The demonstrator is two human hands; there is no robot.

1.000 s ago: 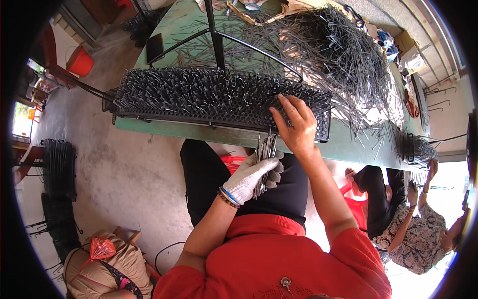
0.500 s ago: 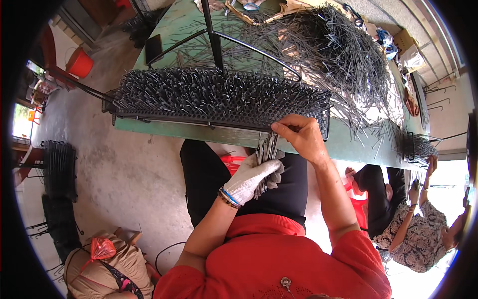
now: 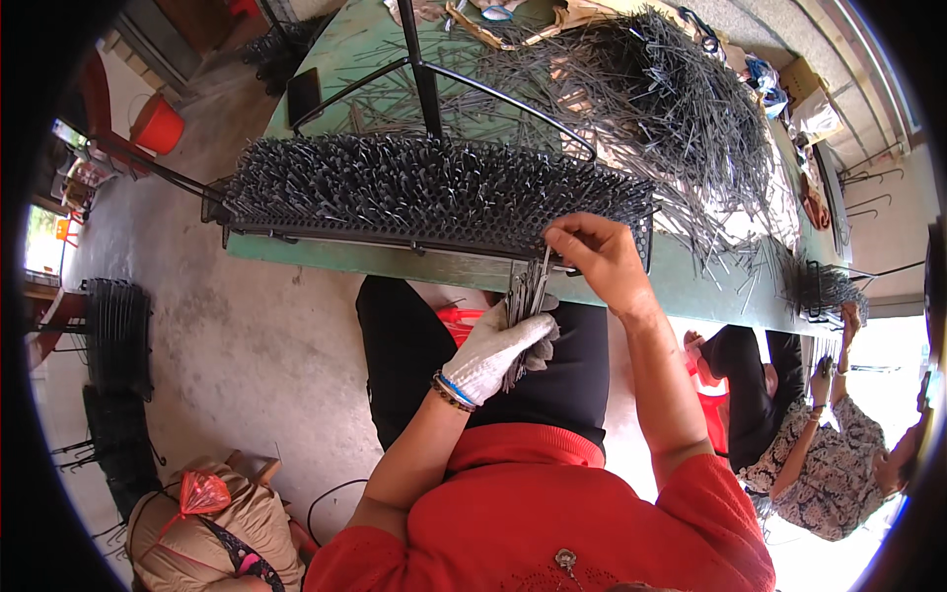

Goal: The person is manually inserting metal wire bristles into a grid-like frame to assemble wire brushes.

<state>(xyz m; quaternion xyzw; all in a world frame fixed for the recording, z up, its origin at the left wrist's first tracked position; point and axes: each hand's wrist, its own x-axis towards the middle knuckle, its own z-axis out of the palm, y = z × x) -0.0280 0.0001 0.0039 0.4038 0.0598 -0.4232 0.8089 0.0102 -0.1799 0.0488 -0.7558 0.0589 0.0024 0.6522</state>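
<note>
My left hand (image 3: 490, 357), in a white knitted glove with a grey palm, is closed around a bundle of thin grey metal rods (image 3: 525, 296) standing roughly upright above my lap. Just above it, my bare right hand (image 3: 609, 268) pinches the top of a single metal rod (image 3: 547, 257); its lower end meets the bundle, and I cannot tell whether it is free of it. Behind my fingers lies a long black perforated rack (image 3: 345, 237), packed with dark upright rods (image 3: 414, 192). Bare holes show at its right end, beside my right hand.
The green table (image 3: 355, 259) carries a large heap of loose rods (image 3: 681, 89) and a dark phone-like slab (image 3: 304, 97). A black frame bar (image 3: 426, 94) rises over the rack. At right, a co-worker (image 3: 829, 454) handles a similar rack (image 3: 814, 291). A red bucket (image 3: 158, 124) stands left.
My right hand has shifted slightly up toward the rack, drawing one rod upward from the bundle top. My left hand and its bundle stay nearly in place.
</note>
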